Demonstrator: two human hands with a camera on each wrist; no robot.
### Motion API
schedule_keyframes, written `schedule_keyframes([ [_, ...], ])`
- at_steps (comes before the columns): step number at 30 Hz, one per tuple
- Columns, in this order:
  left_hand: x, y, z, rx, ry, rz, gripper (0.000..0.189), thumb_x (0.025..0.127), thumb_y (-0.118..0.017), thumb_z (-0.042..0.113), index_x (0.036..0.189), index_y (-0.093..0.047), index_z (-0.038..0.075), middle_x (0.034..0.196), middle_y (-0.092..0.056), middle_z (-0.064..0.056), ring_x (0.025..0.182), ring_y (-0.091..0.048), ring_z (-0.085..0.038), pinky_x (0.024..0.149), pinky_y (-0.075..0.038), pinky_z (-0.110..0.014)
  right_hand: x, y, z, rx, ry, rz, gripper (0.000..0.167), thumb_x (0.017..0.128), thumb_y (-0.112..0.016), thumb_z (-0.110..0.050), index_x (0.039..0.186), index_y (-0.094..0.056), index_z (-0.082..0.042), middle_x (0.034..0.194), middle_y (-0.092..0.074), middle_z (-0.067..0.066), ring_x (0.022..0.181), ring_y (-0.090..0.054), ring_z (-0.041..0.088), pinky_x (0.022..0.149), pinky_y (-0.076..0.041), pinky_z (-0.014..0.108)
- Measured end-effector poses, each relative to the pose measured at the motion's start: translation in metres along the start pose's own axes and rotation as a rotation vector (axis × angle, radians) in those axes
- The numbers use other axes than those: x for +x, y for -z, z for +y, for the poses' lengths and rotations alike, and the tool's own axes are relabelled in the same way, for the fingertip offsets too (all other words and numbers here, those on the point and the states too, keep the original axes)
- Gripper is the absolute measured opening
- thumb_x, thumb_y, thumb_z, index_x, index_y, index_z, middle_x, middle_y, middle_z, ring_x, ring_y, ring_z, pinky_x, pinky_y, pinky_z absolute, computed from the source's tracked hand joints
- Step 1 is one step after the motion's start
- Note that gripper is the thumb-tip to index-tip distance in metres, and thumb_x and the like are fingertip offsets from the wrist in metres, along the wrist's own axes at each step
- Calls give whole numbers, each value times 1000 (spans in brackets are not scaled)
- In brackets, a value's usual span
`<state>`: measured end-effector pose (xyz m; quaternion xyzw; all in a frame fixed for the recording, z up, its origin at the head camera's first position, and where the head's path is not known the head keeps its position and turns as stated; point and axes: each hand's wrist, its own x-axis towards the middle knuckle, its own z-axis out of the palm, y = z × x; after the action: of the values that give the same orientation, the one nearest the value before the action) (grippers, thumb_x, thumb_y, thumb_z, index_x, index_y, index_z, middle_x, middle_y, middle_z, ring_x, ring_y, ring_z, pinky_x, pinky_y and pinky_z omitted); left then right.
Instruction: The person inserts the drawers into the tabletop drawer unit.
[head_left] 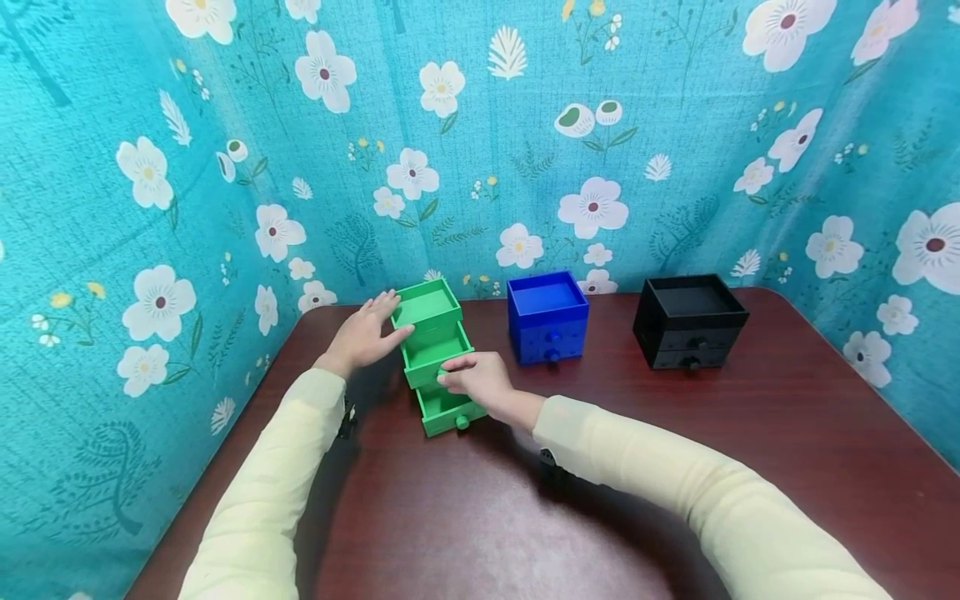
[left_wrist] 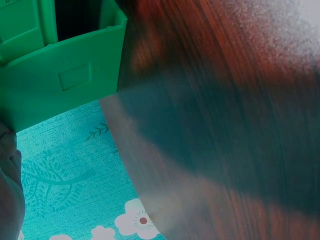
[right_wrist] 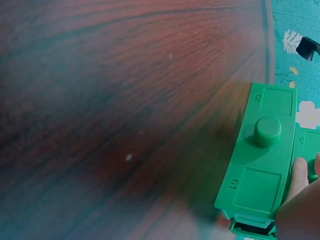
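A green box with two small drawers stands at the left of the table, its top an open tray. Both the upper drawer and the lower drawer are pulled out, the lower one further forward. My left hand rests along the box's left side, fingers extended and thumb by the tray's front corner. With thumb and fingertips my right hand pinches the upper drawer's round knob. In the right wrist view the lower drawer's knob is untouched. The left wrist view shows the box's side.
A blue drawer box and a black drawer box stand to the right at the back, their drawers pushed in. The dark red-brown table ends at a flowered teal curtain behind and on both sides.
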<state>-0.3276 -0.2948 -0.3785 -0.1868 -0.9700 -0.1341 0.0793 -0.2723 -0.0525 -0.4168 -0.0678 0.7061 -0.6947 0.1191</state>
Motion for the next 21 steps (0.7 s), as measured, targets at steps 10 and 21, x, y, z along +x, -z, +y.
schedule_keyframes([
  [10,0,-1,0,-7,-9,13,79,97,-46,58,150,-33,1,156,-27,-17,145,-19,-29,117,-13,-42,10,-2,-2,30,-19,8,20,81,-77,-2,101,-74,2,93,-72,11,86,-71,30,75,-58,33],
  [21,0,-1,1,-5,8,1,76,97,-48,55,151,-33,2,158,-25,-13,146,-18,-27,117,-12,-41,26,1,1,45,-30,-28,22,83,-76,0,104,-72,3,97,-72,13,86,-71,28,75,-58,35],
])
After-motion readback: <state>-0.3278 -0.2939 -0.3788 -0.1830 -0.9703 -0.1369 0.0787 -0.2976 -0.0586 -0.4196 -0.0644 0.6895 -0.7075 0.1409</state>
